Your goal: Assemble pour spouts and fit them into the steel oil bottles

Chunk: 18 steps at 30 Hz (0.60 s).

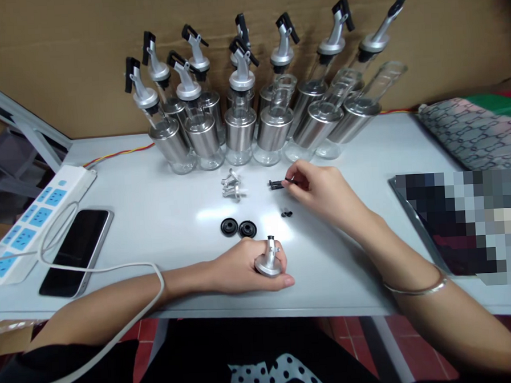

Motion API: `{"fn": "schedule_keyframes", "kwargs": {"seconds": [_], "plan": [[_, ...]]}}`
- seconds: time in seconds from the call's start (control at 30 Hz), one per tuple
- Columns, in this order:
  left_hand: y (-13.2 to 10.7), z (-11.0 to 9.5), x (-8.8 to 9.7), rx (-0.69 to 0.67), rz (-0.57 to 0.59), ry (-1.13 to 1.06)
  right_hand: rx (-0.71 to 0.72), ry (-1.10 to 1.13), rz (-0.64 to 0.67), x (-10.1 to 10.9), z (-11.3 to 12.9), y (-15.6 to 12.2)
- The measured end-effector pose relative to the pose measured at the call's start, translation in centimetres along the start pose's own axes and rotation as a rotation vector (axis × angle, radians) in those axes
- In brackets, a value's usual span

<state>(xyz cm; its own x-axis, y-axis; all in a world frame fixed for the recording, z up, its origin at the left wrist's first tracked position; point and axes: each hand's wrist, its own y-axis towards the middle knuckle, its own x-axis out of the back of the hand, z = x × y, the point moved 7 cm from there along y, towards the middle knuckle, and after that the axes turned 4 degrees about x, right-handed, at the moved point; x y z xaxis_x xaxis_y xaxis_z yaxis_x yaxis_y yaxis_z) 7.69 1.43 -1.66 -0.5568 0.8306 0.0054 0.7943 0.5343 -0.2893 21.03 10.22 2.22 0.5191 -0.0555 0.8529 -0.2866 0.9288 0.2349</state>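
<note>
My left hand (pixel 246 269), near the table's front edge, is closed around a silver pourer spout (pixel 268 260) with a small black tip, held upright. My right hand (pixel 319 188) reaches over the table's middle, thumb and forefinger pinched on a black pourer lever; another slim black lever (pixel 276 184) lies at the fingertips. Tiny black plugs (pixel 286 214) lie just below that hand. Two round black discs (pixel 229 227) rest beyond my left hand. Farther back sits a small group of silver spout parts (pixel 233 187).
Behind stand several glass and steel bottles (pixel 240 126), many topped with pourers, some with bare necks. At left are a power strip (pixel 38 220), a phone (pixel 76 252) and a white cable (pixel 126 268) crossing my left forearm. A tablet-like device (pixel 446 227), partly blurred, lies at right.
</note>
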Motion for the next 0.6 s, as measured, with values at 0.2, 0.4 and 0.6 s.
{"fn": "schedule_keyframes", "kwargs": {"seconds": [0.2, 0.4, 0.6], "plan": [[0.0, 0.1, 0.2, 0.024, -0.008, 0.026, 0.057, -0.09, 0.083, -0.2, -0.6, 0.0], [-0.1, -0.2, 0.2, 0.019, -0.019, 0.019, 0.114, -0.069, 0.06, 0.1, -0.1, 0.0], [0.0, -0.3, 0.2, -0.01, -0.016, 0.0, 0.107, -0.079, 0.101, 0.3, 0.7, 0.1]]}}
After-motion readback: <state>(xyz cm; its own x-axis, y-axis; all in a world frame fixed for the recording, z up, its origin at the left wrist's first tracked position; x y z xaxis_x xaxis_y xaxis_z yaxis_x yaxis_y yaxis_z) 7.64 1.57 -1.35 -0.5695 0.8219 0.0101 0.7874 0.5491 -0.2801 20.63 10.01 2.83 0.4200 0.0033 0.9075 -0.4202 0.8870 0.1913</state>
